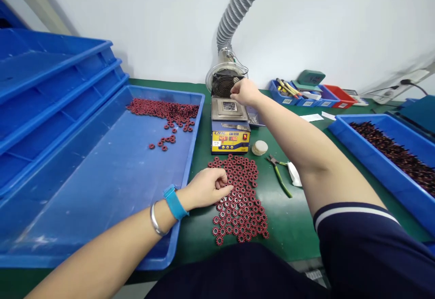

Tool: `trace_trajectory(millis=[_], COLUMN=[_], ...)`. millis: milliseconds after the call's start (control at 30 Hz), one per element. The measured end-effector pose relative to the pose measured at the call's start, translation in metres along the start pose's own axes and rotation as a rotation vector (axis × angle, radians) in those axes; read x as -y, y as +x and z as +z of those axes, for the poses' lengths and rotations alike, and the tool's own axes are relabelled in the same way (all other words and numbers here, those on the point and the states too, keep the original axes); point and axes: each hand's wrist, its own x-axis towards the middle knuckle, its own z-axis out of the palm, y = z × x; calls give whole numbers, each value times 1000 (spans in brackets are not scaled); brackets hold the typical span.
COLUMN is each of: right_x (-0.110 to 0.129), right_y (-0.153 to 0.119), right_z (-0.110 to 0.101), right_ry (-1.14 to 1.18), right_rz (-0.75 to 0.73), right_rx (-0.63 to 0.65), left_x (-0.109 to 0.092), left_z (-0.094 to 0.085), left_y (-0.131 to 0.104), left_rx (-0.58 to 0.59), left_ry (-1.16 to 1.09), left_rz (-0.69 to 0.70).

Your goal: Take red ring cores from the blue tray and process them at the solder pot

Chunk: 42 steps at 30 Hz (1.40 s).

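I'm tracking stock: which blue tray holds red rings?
The big tray beneath the left forearm, alone showing red rings; the far-right tray shows dark, spiky parts.

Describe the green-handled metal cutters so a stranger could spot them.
Start from the boxy yellow-fronted machine. Right of it and nearer the camera, past the pale round disc, lie the metal cutters. Their slim green handles set them apart from that disc and the small white packet.

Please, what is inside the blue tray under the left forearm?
The blue tray holds small red rings, heaped at the far end, some scattered nearer. The left forearm hides part of the near end; I cannot see beneath.
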Motion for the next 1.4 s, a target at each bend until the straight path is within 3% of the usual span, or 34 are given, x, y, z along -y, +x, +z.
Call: trace_trajectory(millis=[200,600,700,800,900,1000,1067,1233,1400], right_x=[8,11,12,15,22,33,42,61,69], right_y=[3,0,1,-8,-39,-91,-131,-208,-233], right_z=[14,16,9,-5,-17,-17,-10,13,22], right_ry=[-102,-162,-96,128,520,864,958,861,623], right_rz=[6,37,26,37,82,78,23,-169,-370], right_rx=[43,79,51,-14,-15,45,54,-120,-370], left_x=[1,2,0,-3,-8,-16,-20,-29,-33], left_z=[-1,0,0,-1,-3,-6,-7,-6,-5], left_y=[-1,-1,-1,0,1,2,1,-1,-3], left_rx=[6,20,5,-71,-194,-309,-376,-442,-431], left_ry=[20,59,20,-84,-285,-520,-646,-845,-821], left_rz=[27,30,38,35,-7,-57,-64,-39,-43])
